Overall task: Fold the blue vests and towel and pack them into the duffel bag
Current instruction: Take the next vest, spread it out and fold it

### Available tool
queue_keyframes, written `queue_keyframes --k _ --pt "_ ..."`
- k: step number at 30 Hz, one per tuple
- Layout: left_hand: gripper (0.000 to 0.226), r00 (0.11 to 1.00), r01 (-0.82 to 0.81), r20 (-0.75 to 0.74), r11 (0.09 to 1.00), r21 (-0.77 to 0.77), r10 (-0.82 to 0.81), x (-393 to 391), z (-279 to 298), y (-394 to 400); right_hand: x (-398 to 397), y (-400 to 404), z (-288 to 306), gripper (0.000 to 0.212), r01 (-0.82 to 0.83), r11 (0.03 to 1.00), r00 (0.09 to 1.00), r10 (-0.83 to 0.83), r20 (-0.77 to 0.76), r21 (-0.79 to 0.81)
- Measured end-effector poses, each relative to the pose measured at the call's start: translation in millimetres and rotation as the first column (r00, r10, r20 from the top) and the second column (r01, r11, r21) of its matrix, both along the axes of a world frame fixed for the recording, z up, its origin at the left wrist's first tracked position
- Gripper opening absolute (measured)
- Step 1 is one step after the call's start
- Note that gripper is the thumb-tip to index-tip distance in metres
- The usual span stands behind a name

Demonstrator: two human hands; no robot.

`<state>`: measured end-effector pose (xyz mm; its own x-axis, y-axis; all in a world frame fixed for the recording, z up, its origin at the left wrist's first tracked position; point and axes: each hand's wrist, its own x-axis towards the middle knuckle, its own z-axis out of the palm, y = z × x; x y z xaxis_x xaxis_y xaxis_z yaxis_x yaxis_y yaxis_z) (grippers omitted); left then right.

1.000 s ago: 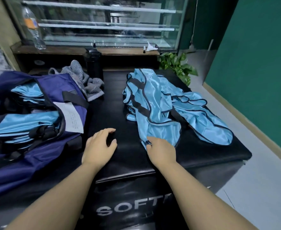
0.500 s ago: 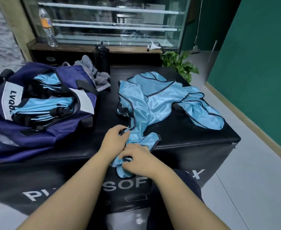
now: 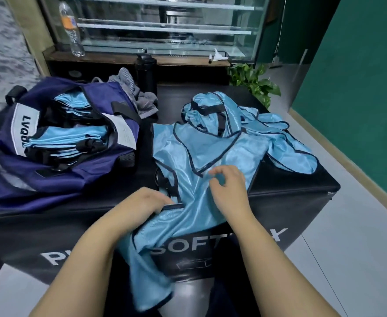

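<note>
A light blue vest [image 3: 210, 156] with dark trim lies spread on the black box top, its lower part hanging over the front edge. My left hand [image 3: 142, 203] pinches its dark hem near the box's front. My right hand [image 3: 229, 184] hovers over the vest's middle with fingers loosely curled, holding nothing. More blue vests [image 3: 286, 143] lie crumpled behind and to the right. The navy duffel bag [image 3: 57, 179] stands open on the left with several folded blue vests [image 3: 73, 136] inside. A grey towel [image 3: 140, 99] lies bunched behind the bag.
The black padded box [image 3: 302, 188] drops to grey floor tiles on the right. A black bottle [image 3: 145, 72] stands behind the towel. Further back are a wooden ledge with a water bottle [image 3: 71, 28], a glass display case and a green plant [image 3: 254, 81].
One vest has been pulled toward me and spread flat over the box's front edge. My right hand let go of the bunched cloth and lifted; my left hand now holds the hem.
</note>
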<state>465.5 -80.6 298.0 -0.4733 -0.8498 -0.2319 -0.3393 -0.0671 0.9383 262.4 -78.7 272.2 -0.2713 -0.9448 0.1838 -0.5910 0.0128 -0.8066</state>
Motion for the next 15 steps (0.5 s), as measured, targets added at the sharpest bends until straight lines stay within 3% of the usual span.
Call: queue_keyframes --k 2,5,8,10,12,15 --pt "0.033 0.994 -0.003 0.111 1.0 -0.005 0.003 5 -1 -3 -5 -11 -7 0.034 0.018 0.997 0.985 -0.005 -0.17 0.078" --pt "0.02 0.971 -0.05 0.221 0.985 -0.164 0.087 7 -9 -11 -17 -28 -11 0.054 0.103 0.97 0.956 -0.035 -0.292 0.221" --pt "0.015 0.947 -0.165 0.197 0.912 -0.375 0.252 4 -22 -19 -31 -33 -15 0.071 0.217 0.935 0.934 -0.115 -0.339 0.281" --pt "0.008 0.902 -0.331 0.109 0.83 -0.449 0.418 -3 -29 -27 -40 -33 -19 0.085 0.255 0.911 0.924 -0.13 -0.36 0.326" --pt "0.027 0.86 -0.448 0.062 0.809 -0.381 0.506 -10 -32 -33 -47 -32 -22 0.091 0.248 0.906 0.916 -0.104 -0.387 0.342" --pt "0.071 0.896 -0.345 0.146 0.865 -0.363 0.419 -19 -35 -43 -51 -30 -19 0.088 0.198 0.922 0.907 -0.043 -0.419 0.333"
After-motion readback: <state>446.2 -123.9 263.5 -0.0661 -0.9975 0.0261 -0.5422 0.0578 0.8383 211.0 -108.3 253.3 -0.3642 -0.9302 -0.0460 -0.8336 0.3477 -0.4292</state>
